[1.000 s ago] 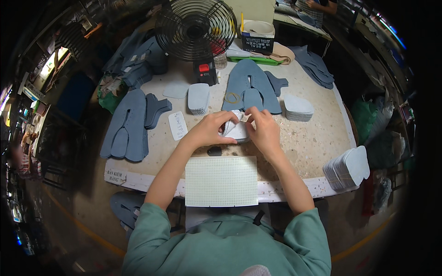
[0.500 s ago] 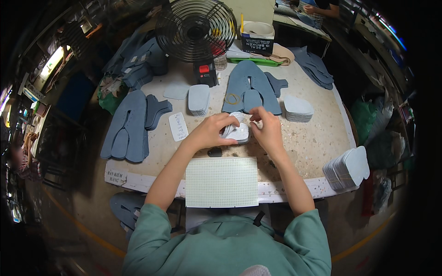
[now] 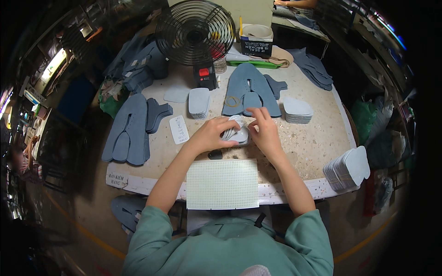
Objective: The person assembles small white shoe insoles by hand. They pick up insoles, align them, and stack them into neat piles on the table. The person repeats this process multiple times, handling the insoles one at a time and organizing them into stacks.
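My left hand (image 3: 213, 135) curls round a small stack of pale grey-white shoe-part pieces (image 3: 240, 137), thumb along its near side. The upper pieces are fanned up under the fingers. Just right of the stack is my right hand (image 3: 265, 133), its thumb and forefinger drawn together by the stack's edge; anything between them is too small to make out. Close to the table's front edge lies a pale sheet (image 3: 223, 184) covered with rows of small printed marks. A small dark piece (image 3: 215, 154) sits between the sheet and my left hand.
Blue-grey shoe uppers lie in a left pile (image 3: 126, 133) and a far-middle pile (image 3: 249, 78). Pale stacks stand behind my left hand (image 3: 199, 102), at right (image 3: 298, 109) and at the front right corner (image 3: 346, 169). A fan (image 3: 195, 34) and a black box (image 3: 256, 46) stand at the back.
My right hand's fingers have shifted slightly at the stack's edge. The fanned pieces under my left fingers sit a little differently. The whole view has moved slightly.
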The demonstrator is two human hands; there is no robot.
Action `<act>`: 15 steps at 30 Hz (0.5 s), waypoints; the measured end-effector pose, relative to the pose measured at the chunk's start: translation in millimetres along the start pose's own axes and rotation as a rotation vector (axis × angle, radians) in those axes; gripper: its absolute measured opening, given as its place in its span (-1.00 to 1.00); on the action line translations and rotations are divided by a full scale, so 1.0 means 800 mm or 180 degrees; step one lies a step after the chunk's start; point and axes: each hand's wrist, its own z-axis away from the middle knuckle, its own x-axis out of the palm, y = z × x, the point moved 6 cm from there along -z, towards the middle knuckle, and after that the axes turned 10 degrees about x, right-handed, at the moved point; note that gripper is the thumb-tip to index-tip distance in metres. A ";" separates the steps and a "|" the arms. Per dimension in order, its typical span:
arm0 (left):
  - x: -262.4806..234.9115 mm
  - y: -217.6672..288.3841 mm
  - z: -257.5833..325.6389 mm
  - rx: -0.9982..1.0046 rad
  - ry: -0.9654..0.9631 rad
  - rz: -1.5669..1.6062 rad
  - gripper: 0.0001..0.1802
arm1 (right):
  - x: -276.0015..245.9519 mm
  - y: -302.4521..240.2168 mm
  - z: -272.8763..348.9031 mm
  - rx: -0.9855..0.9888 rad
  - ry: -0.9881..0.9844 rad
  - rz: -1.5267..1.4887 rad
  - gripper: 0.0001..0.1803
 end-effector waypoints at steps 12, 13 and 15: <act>0.000 0.002 -0.002 -0.0014 -0.0156 -0.0089 -0.54 | 0.015 -0.003 0.007 0.0075 -0.0420 -0.0565 -0.43; 0.001 0.002 -0.002 -0.0057 -0.0168 -0.0073 -0.52 | 0.012 0.000 0.004 0.0113 -0.0418 -0.0586 -0.42; 0.003 0.000 -0.001 -0.0117 -0.0175 -0.0042 -0.50 | 0.001 0.006 -0.001 0.0235 -0.0348 -0.0672 -0.37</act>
